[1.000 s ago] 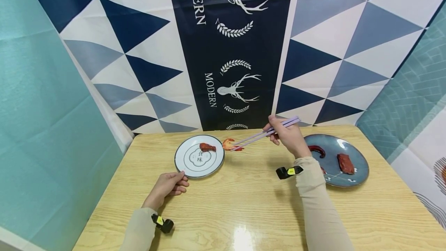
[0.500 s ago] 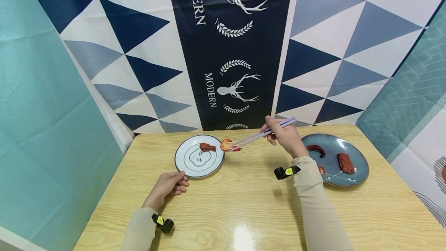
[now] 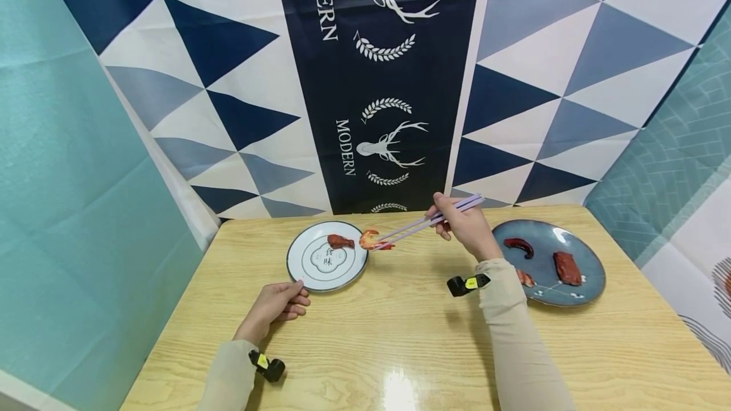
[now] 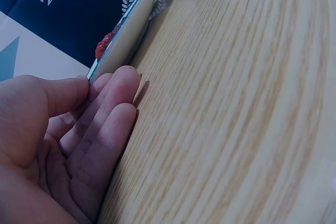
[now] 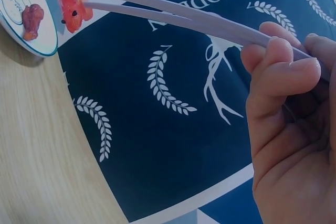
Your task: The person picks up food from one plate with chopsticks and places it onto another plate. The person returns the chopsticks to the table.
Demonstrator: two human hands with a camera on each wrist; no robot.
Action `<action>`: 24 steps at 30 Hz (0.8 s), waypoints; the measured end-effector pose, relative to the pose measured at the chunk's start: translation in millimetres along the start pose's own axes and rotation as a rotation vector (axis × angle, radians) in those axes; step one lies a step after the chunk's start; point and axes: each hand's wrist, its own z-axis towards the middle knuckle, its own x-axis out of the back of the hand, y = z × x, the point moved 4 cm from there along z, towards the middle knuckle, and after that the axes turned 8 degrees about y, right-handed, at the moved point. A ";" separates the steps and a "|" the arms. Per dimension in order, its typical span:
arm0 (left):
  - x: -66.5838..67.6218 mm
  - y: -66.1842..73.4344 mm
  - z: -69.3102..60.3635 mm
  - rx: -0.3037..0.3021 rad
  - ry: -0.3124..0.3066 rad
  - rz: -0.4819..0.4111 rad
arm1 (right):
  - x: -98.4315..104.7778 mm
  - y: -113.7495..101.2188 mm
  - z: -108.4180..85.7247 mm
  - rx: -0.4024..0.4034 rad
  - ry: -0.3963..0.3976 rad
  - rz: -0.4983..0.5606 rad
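My right hand grips a pair of lilac chopsticks. Between their tips is an orange-red shrimp, held up at the right rim of a white plate with a dark edge line. In the right wrist view the shrimp appears raised near the plate's rim. A reddish-brown drumstick lies on this plate. At the near edge, my left hand pinches the plate's rim, thumb on top; the left wrist view shows fingers below the tilted-looking rim.
On the right stands a blue-grey plate. It bears a dark red curved piece, a brown-red meat slab and a smaller reddish piece partly behind the right forearm. Patterned cloth hangs behind the wooden table.
My right hand has moved slightly left, bringing the chopsticks and shrimp from just beside the white plate to over its right rim. My left hand stays in place.
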 end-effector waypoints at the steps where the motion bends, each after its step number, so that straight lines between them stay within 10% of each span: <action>1: 0.1 0.0 0.0 0.002 0.003 0.000 | -0.5 0.7 0.3 0.001 0.001 0.007; 24: -0.9 0.9 -0.3 -0.007 0.006 -0.006 | -18.1 12.4 1.5 -0.016 0.001 0.033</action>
